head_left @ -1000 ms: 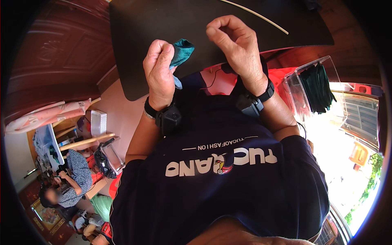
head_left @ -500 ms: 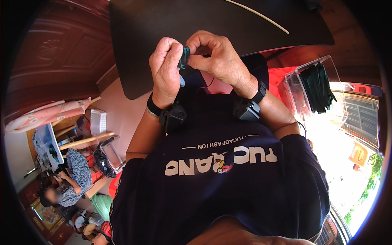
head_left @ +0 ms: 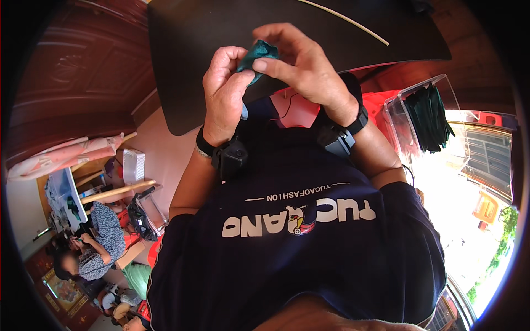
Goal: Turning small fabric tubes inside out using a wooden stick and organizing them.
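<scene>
A small piece of teal fabric (head_left: 258, 54), bunched and partly folded, is between my two hands above the dark tabletop. My left hand (head_left: 223, 94) pinches its lower left part between thumb and fingers. My right hand (head_left: 309, 69) has its thumb pressed on the fabric's right side, with the fingers curved above and behind it; they are slightly blurred. A light blue scrap (head_left: 244, 112) shows at the base of my left palm; what it belongs to is hidden. Both wrists carry dark strapped devices.
A thin pale stick (head_left: 345, 22) lies across the black table (head_left: 187, 66). On the right, a clear plastic bin (head_left: 398, 118) holds dark green fabric pieces (head_left: 428, 118) beside something red. At the lower left, a person (head_left: 102, 237) in a patterned top sits near shelves.
More of the teal fabric now shows between my hands. My right hand has opened out and shifted right, its fingers lifting and spreading, while my left hand keeps its pinch.
</scene>
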{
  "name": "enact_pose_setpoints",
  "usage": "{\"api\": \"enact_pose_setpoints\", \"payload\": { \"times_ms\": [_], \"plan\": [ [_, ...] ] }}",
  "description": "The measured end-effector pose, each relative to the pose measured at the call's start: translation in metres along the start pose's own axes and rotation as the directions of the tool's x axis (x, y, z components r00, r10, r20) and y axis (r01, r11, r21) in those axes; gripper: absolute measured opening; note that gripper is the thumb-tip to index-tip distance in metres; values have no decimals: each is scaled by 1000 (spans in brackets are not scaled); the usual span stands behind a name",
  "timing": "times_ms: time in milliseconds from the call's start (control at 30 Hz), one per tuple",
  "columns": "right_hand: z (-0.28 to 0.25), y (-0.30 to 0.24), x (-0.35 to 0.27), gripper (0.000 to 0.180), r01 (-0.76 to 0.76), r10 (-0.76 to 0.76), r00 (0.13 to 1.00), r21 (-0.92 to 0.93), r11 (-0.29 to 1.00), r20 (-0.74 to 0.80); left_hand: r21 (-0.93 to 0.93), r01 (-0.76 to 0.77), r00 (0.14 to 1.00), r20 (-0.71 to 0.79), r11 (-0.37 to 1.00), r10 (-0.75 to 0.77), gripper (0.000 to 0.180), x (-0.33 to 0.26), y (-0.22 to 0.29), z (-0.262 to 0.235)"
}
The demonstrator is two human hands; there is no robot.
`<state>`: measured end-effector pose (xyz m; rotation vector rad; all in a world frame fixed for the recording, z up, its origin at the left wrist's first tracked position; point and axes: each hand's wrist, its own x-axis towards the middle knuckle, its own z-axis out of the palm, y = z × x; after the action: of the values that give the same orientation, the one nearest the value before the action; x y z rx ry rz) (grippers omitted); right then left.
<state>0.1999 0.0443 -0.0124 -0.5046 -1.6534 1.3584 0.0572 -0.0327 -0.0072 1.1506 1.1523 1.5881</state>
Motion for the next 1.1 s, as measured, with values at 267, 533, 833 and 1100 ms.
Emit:
{"api": "enact_pose_setpoints", "payload": {
  "times_ms": [267, 533, 833, 1100],
  "plan": [
    [-17, -9, 13, 16, -264, 270, 962, 120, 957, -37, 40, 256, 957, 133, 966, -259, 21, 3, 12, -9],
    [-23, -2, 5, 17, -209, 225, 967, 132, 969, -119, 93, 283, 942, 158, 955, -295, 16, 5, 22, -20],
    [-7, -15, -1, 23, 188, -129, 978, -432, 882, 162, -77, 316, 945, 111, 946, -306, 12, 6, 17, -14],
    [-4, -9, 1, 9, 290, -271, 956, -481, 827, 112, -206, 466, 856, 352, 861, -379, 15, 7, 5, -25]
  ]
}}
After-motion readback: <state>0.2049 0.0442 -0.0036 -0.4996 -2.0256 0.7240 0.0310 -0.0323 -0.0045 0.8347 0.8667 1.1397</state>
